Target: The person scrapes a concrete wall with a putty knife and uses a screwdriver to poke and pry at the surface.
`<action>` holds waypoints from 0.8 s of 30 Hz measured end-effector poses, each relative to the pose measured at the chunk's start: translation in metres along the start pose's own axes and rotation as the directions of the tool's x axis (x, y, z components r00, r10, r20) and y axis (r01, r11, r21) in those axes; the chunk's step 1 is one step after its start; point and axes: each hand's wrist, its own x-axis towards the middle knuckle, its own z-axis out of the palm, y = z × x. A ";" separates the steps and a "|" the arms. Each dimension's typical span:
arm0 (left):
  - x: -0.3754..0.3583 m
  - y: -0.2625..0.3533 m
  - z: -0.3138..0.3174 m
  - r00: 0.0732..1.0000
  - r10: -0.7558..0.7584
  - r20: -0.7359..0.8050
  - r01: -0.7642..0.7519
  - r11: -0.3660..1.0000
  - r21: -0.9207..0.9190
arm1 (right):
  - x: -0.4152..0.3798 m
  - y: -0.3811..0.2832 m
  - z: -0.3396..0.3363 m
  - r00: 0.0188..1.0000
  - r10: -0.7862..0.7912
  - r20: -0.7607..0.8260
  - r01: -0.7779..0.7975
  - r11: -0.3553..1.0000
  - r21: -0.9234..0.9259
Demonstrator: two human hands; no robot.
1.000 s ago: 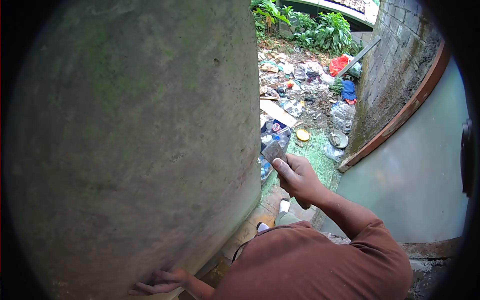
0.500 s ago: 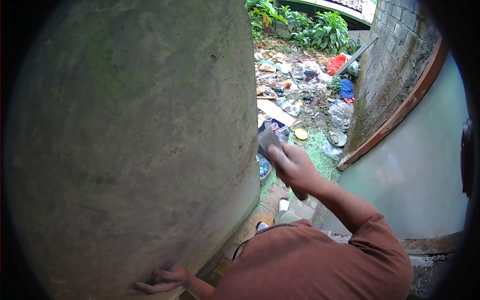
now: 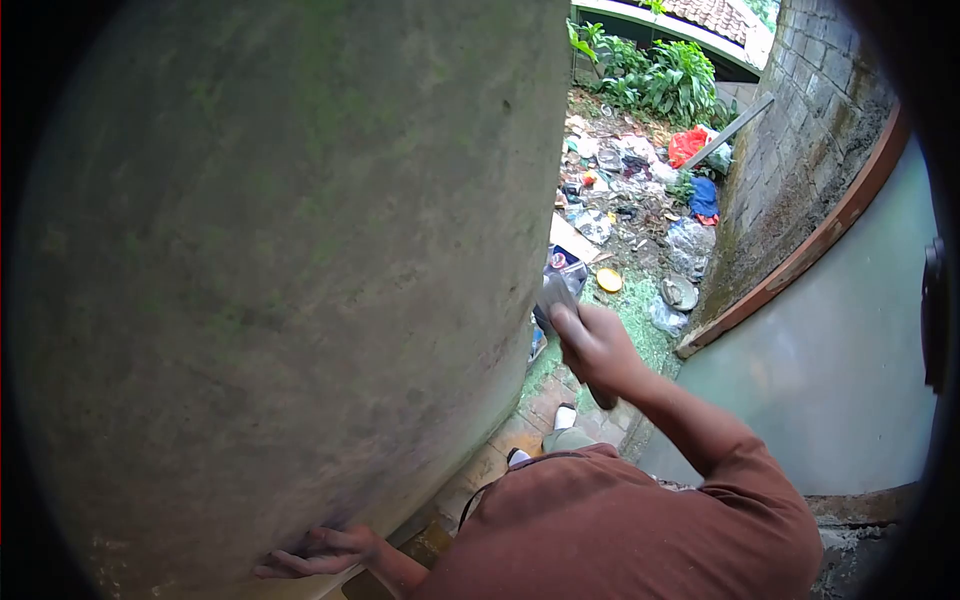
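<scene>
My right hand (image 3: 598,350) is wrapped around a scraper (image 3: 556,293) with a flat grey blade. Its dark handle end pokes out below my fist, and the blade lies close to the edge of the tall concrete wall (image 3: 300,250); whether it touches cannot be made out. Low at the left, my left hand (image 3: 320,552) is by the wall's lower part with fingers apart and loosely bent, nothing visible in them. The wall is grey with green, mossy stains.
A frosted panel with a brown frame (image 3: 790,268) stands at right, beside a block wall (image 3: 800,110). Litter, a yellow lid (image 3: 608,280) and a red plastic bag (image 3: 687,146) lie on the ground beyond. Green plants (image 3: 680,80) grow at the back. A narrow tiled path (image 3: 545,400) runs underfoot.
The view has shifted, so the wall covers more of the yard. My right hand with the scraper appears slightly lower and farther right. My left hand stays by the wall.
</scene>
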 end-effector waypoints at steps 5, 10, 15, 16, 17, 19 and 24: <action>0.000 0.003 0.000 1.000 -0.020 0.008 0.020 0.999 -0.044 | -0.007 -0.026 -0.011 0.999 -0.048 -0.014 0.050 0.985 0.166; 0.001 0.005 0.000 1.000 -0.023 0.020 0.024 0.998 -0.060 | -0.022 0.046 -0.007 0.999 0.049 -0.006 -0.049 0.999 -0.012; 0.003 0.008 -0.002 0.998 -0.058 0.038 0.062 0.993 -0.104 | -0.001 0.006 0.005 0.997 0.068 0.041 -0.070 0.997 0.039; 0.004 0.011 -0.001 0.998 -0.062 0.031 0.065 0.993 -0.099 | -0.001 0.004 0.002 0.995 0.071 0.076 -0.080 0.988 0.130; 0.005 0.012 -0.004 0.997 -0.056 0.059 0.062 0.993 -0.104 | -0.003 0.005 0.000 0.994 0.075 0.080 -0.085 0.988 0.129; 0.009 0.015 -0.008 0.995 -0.038 0.090 0.048 0.992 -0.115 | -0.007 0.010 -0.004 0.998 -0.054 0.024 0.050 0.987 0.152; 0.011 0.020 -0.014 0.987 -0.105 0.124 0.123 0.982 -0.146 | -0.017 0.057 -0.001 1.000 -0.018 0.019 0.021 0.987 -0.162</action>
